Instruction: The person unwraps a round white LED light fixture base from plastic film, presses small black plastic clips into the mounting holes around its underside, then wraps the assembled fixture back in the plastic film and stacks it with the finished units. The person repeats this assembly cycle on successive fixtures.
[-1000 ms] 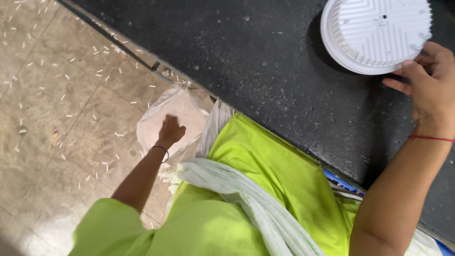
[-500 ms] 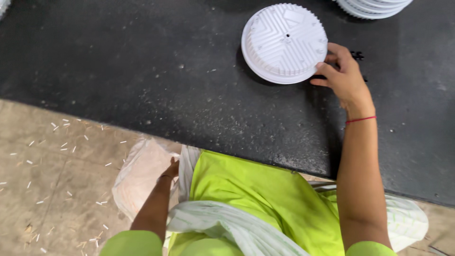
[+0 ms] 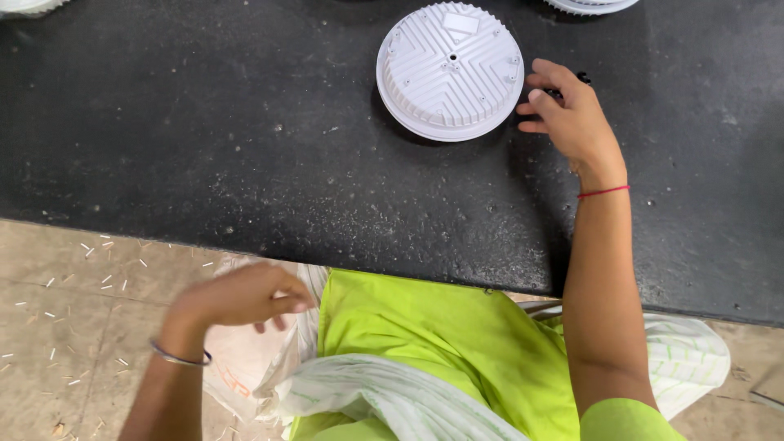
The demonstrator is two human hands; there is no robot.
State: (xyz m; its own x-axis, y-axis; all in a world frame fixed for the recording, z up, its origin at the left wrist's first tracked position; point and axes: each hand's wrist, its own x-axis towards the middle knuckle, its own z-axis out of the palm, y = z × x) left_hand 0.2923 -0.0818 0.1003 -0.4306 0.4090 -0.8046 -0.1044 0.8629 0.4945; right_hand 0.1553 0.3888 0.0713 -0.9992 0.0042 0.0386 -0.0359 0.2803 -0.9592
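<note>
Worktop (image 3: 204, 147), black and speckled with pale dust, fills the far half of my view, and I count one whole round white housing (image 3: 451, 71) on it, ribbed on its upturned face with a small hole at the centre and a flat rectangular patch near its far edge. It lies flat, toward the far middle of the surface. I can also make out parts of two more white round pieces: one edge (image 3: 28, 6) at the far left corner and another (image 3: 590, 5) at the far right, both cut off by the frame, so I cannot tell what they are in full. My right hand (image 3: 572, 118) rests on the worktop just to the right of the housing, fingers loosely curled, fingertips close beside its rim; I cannot tell whether they touch it, and the hand grips nothing that I can see. One thin red thread (image 3: 603, 192) circles that wrist. A small dark object (image 3: 581, 77) peeks out beyond the fingers, too small to identify. My left hand (image 3: 241, 296) hangs below the worktop's near edge, over the floor (image 3: 65, 327), fingers pinched narrow together; whether anything sits between them I cannot tell. One metal bangle (image 3: 180, 358) rings that wrist. One pale plastic bag (image 3: 245, 376) sits just beneath that hand, beside my bright green clothing (image 3: 441, 343). Many short pale slivers (image 3: 98, 253) lie scattered on the floor.
</note>
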